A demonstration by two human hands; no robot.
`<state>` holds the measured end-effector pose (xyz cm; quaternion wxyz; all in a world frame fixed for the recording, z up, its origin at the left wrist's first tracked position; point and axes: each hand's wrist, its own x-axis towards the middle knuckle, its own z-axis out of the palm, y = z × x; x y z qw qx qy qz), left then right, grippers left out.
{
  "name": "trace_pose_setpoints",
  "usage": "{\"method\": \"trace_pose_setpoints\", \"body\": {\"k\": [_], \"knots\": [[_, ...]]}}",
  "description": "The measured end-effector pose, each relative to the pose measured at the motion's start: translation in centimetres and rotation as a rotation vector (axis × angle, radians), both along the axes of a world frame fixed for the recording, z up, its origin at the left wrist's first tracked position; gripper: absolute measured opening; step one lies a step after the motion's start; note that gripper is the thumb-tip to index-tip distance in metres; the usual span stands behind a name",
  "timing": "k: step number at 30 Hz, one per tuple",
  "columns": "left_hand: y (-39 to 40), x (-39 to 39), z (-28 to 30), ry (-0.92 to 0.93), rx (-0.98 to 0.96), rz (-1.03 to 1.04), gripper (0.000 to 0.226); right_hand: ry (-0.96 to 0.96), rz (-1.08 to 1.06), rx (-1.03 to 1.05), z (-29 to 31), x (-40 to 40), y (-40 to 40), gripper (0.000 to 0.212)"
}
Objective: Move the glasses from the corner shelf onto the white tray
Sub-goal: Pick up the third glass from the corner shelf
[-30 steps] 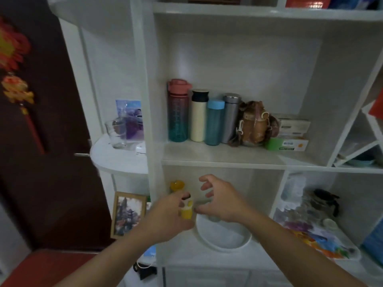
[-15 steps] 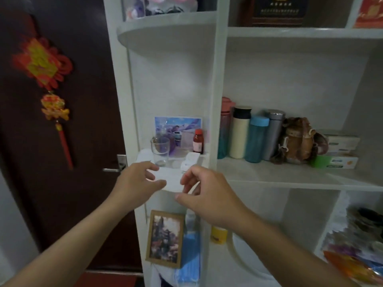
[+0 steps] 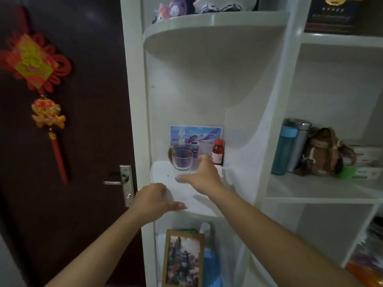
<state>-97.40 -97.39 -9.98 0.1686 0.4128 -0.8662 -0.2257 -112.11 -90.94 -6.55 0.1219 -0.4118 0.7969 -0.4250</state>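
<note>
Reaching across the corner shelf (image 3: 165,172), the right hand (image 3: 204,176) cups the clear glass (image 3: 182,163) with spread fingers, not yet clamped, while the left hand (image 3: 153,200), loosely curled and empty, rests on the shelf edge, seemingly for balance.

Right hand (image 3: 204,177) open around clear glass (image 3: 182,163) on corner shelf (image 3: 163,172); left hand (image 3: 153,200) rests on shelf edge; red bottle (image 3: 218,152) behind.

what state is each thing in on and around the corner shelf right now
glass: upright on the corner shelf, looks empty
right hand: open, fingers around the glass base, grip not closed
left hand: resting on the shelf edge, holding nothing
red bottle: upright, capped
door: shut
</note>
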Motion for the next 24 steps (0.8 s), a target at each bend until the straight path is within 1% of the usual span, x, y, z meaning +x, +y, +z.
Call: {"method": "trace_pose_setpoints", "body": {"k": [1,2,5,7,9,12,15,19,22,24], "knots": [[-0.2,0.1,-0.1,0.008,0.003,-0.009,0.067,-0.027,-0.024,-0.002,-0.3,-0.1,-1.1,0.091],[-0.4,0.2,-0.2,0.012,0.009,-0.015,0.068,-0.053,-0.044,-0.007,-0.5,-0.1,-2.1,0.093],[-0.9,0.6,-0.6,0.018,0.003,-0.013,0.083,-0.112,-0.082,-0.033,-0.8,-0.2,-4.2,0.093],[-1.1,0.6,-0.6,0.006,-0.014,-0.001,0.086,-0.132,-0.102,-0.089,-0.9,-0.1,-4.9,0.086],[-1.3,0.5,-0.5,-0.002,-0.018,0.004,0.083,-0.149,-0.114,-0.141,-0.8,0.1,-5.3,0.078],[-1.5,0.5,-0.5,0.009,0.01,0.004,0.083,-0.162,-0.125,-0.168,-0.9,0.2,-5.6,0.069],[-1.7,0.5,-0.7,0.038,0.017,-0.002,0.09,-0.167,-0.136,-0.187,-1.1,0.2,-5.3,0.064],[-1.5,0.7,-1.0,0.078,0.03,-0.012,0.088,-0.137,-0.137,-0.191,-1.3,0.6,-3.9,0.063],[-1.2,0.9,-1.5,0.142,0.065,-0.05,0.09,-0.111,-0.083,-0.17,-1.0,1.4,-1.5,0.068],[-0.8,1.0,-1.7,0.182,0.1,-0.085,0.086,-0.079,-0.03,-0.18,-0.7,2.2,0.9,0.067]]}}
